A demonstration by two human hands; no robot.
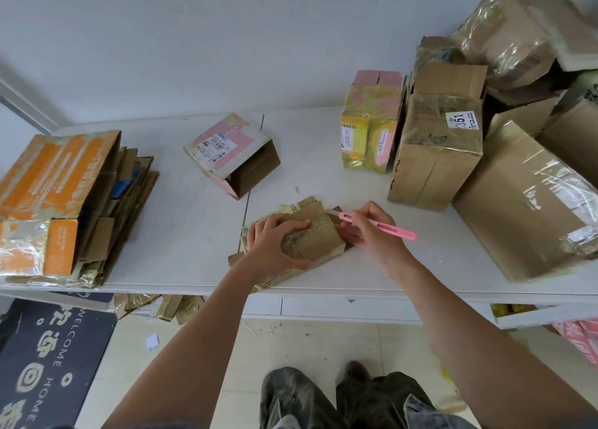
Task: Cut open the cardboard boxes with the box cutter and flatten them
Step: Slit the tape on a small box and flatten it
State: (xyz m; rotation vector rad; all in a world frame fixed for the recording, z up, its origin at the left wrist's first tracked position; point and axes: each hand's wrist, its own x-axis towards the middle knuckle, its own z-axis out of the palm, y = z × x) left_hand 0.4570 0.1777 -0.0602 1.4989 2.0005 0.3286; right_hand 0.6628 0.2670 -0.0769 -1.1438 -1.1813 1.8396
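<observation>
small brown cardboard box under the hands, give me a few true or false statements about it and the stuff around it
1. The right hand holds a pink box cutter. True.
2. The left hand hangs free above the white table. False: it presses on the small brown cardboard box.
3. A stack of flattened cardboard lies at the table's left end. True.
4. The pink and white open box sits on the floor. False: it lies on the table.

left hand [275, 245] pressing small box [315, 234], right hand [372, 234] holding cutter [382, 225]
</observation>
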